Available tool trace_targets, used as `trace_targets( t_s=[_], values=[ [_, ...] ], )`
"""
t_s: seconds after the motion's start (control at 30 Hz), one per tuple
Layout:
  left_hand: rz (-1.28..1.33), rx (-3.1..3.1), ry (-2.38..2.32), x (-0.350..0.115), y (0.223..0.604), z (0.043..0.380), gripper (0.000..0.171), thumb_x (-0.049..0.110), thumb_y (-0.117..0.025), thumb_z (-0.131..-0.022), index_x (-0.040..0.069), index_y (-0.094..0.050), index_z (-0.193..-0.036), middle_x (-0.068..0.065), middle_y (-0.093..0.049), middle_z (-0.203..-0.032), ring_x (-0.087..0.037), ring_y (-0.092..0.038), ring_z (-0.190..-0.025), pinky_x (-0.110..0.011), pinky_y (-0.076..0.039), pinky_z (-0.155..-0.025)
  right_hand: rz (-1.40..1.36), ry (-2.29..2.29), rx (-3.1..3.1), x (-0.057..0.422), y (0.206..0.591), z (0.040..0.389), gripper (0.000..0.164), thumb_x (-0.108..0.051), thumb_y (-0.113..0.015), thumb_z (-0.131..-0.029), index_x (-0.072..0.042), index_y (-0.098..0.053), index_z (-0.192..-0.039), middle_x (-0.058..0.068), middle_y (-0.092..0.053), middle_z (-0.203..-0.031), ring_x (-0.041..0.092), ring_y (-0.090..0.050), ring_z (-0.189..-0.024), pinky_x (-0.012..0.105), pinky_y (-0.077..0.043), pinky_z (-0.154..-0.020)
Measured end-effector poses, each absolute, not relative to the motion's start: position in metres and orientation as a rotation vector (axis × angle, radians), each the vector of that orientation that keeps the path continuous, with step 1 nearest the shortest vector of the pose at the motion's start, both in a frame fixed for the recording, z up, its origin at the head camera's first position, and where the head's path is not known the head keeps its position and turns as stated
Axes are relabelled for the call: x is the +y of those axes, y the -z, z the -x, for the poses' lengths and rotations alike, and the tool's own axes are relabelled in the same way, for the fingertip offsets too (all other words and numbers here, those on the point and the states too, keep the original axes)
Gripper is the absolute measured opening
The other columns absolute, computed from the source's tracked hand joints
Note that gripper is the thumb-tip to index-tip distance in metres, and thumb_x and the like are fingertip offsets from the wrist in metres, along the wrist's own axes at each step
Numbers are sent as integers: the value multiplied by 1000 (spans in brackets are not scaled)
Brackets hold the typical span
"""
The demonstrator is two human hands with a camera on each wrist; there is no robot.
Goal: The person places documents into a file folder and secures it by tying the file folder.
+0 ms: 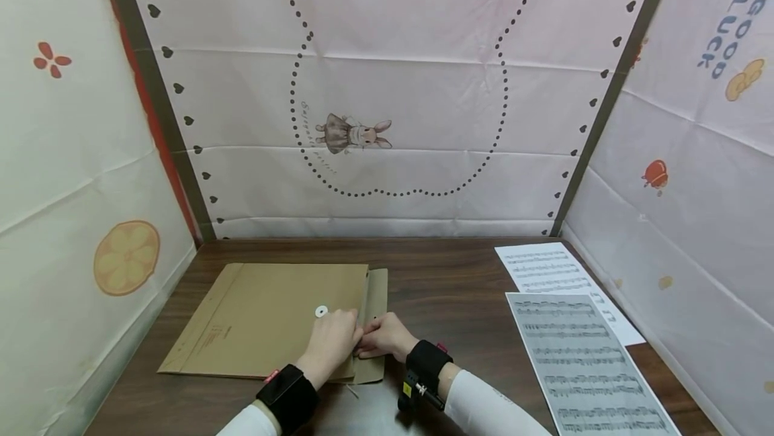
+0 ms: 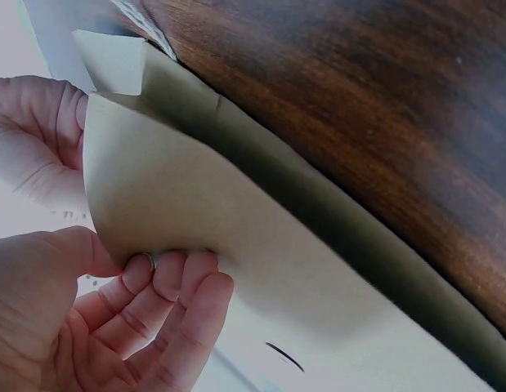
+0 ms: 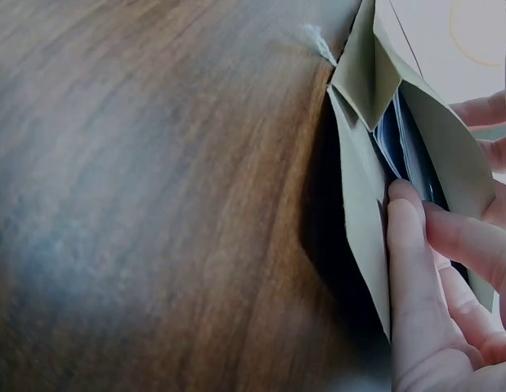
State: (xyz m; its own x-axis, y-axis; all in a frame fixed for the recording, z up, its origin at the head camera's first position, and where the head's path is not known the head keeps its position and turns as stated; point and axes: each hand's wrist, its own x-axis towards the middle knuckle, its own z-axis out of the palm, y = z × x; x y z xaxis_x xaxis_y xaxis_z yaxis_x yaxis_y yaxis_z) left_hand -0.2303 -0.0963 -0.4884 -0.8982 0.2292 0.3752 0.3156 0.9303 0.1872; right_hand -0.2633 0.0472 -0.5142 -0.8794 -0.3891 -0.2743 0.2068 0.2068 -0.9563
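Note:
A brown kraft paper envelope lies on the table at left centre, its flap folded out to the right. A white button disc sits near its mouth. My left hand pinches the upper edge of the mouth between thumb and fingers and lifts it, as the left wrist view shows. Bluish-white papers show inside the gaping mouth in the right wrist view. The thumb and index finger of my right hand pinch at the edge of these papers, inside the mouth.
Two sheets of printed music, the nearer one greyish and the farther one white, overlap at the table's right. A short white string hangs from the envelope's corner. Printed cloth walls enclose the dark wooden table.

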Motion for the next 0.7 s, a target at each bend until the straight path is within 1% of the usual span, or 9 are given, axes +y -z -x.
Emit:
trace_targets(
  t_s=[0.13,0.37,0.43,0.6,0.7],
  values=[
    [380,-2763,367,-97,490,230,31,6,-67,-85,13,-47,-62,4,-38,-54,-9,-35,-50,-25,-29,-45,165,1724,2014,46,516,263,16,6,-67,-92,14,-73,-105,32,-76,-95,15,-76,-72,34,-65,-74],
    [371,-2781,406,-99,495,234,23,9,-70,-82,13,-54,-66,1,-53,-58,-10,-46,-52,-31,-38,-44,193,1693,2064,51,514,264,16,4,-70,-91,12,-74,-104,32,-76,-93,14,-76,-69,33,-65,-71],
    [376,-2778,412,-99,495,234,24,9,-71,-82,14,-53,-66,2,-53,-58,-10,-46,-52,-30,-38,-44,223,1679,2086,53,510,264,16,4,-71,-91,13,-74,-103,33,-75,-92,16,-76,-69,33,-65,-71],
    [377,-2777,417,-99,499,236,29,9,-71,-81,15,-49,-63,5,-46,-55,-8,-40,-51,-27,-32,-44,278,1663,2094,62,501,266,18,4,-69,-92,15,-73,-107,35,-74,-97,20,-78,-75,34,-65,-73],
    [377,-2779,410,-99,502,238,29,11,-72,-81,16,-49,-63,5,-46,-55,-8,-40,-50,-27,-32,-44,281,1678,2073,68,497,269,20,3,-69,-93,14,-72,-109,34,-75,-98,16,-77,-75,34,-65,-74]
  ],
)
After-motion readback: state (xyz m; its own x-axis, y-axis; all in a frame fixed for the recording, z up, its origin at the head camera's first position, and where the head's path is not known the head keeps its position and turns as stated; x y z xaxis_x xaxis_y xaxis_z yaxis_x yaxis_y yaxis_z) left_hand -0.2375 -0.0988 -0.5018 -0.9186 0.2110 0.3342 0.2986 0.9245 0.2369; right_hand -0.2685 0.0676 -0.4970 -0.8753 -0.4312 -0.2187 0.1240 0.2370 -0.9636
